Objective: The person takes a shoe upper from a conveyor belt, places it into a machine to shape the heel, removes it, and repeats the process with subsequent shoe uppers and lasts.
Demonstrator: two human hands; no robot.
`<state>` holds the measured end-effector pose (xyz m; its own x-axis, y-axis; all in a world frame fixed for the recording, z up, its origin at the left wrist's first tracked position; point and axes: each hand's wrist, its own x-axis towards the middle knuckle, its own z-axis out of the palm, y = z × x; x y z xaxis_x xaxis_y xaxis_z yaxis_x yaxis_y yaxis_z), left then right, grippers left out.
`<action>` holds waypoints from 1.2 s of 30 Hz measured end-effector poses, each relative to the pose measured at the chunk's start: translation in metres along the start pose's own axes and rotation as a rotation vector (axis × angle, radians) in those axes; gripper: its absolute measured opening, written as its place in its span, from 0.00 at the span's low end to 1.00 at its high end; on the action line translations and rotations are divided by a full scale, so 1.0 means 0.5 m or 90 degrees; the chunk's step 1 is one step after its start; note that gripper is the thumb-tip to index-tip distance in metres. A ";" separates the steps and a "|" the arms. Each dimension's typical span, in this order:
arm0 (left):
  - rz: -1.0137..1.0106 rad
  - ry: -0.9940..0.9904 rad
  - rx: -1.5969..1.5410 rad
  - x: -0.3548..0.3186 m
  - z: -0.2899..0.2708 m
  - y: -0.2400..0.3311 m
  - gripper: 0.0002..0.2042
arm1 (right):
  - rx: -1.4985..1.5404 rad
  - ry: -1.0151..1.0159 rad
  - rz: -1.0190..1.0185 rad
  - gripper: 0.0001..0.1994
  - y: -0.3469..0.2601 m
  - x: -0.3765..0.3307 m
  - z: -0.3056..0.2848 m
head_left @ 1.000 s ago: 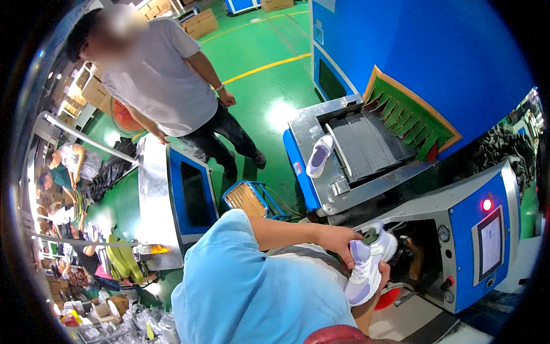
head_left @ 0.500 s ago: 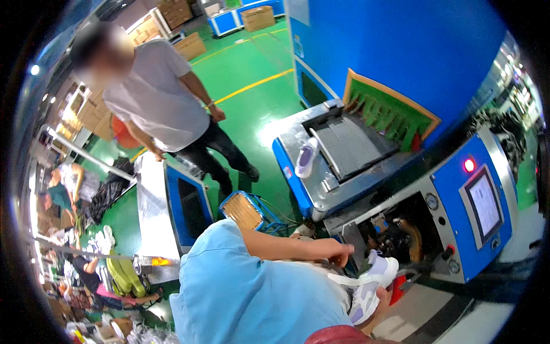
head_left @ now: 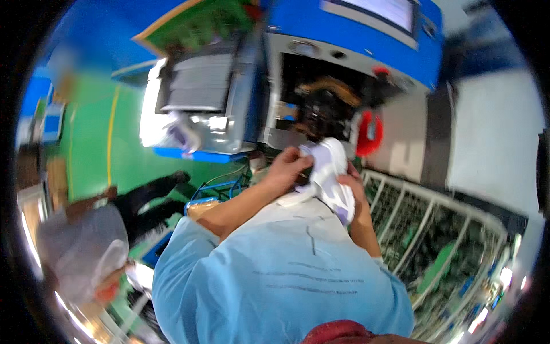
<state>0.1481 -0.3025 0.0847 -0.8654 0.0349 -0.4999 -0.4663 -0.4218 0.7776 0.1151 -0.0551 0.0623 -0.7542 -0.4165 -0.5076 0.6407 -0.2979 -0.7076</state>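
A white and lavender sneaker (head_left: 331,180) is held in front of my body, at the machine's dark opening. My right hand (head_left: 356,192) grips it from the right side, fingers wrapped round its edge. My left hand (head_left: 288,170) is closed, its fingertips at the shoe's left upper edge; motion blur hides exactly which part they pinch. Beyond the shoe is the blue and grey machine (head_left: 286,47), with dark mechanical parts (head_left: 321,112) inside its opening. Another white and lavender shoe (head_left: 183,136), blurred, rests on the metal ledge at the left.
A red curved part (head_left: 369,133) sits right of the opening. At the right stands a white wire rack (head_left: 435,198) with dark contents. A stool (head_left: 203,206) with a blue frame is left of my forearm. Farther left, a person in a grey shirt (head_left: 86,243) stands on the green floor.
My view has swung toward the right and down, to the machine's front. My left hand has come up to the sneaker's edge; my right hand still holds the sneaker.
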 end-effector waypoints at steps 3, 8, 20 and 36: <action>0.060 -0.035 0.011 0.008 0.000 0.006 0.09 | 0.073 -0.016 -0.055 0.45 -0.035 -0.022 0.078; 0.071 -0.051 0.139 0.024 0.008 0.019 0.10 | -0.016 0.026 -0.171 0.53 -0.047 -0.018 0.094; 0.136 -0.111 0.211 0.020 -0.036 0.044 0.11 | -0.127 0.105 -0.176 0.46 -0.096 0.034 0.093; -0.160 -0.087 -0.383 0.185 -0.013 -0.091 0.08 | -0.885 0.310 -0.100 0.48 -0.137 0.220 0.139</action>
<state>0.0907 -0.2858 0.0006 -0.7780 0.2958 -0.5543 -0.5067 -0.8169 0.2754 -0.0018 -0.1400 0.0890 -0.9542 -0.0523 -0.2947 0.1139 0.8470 -0.5192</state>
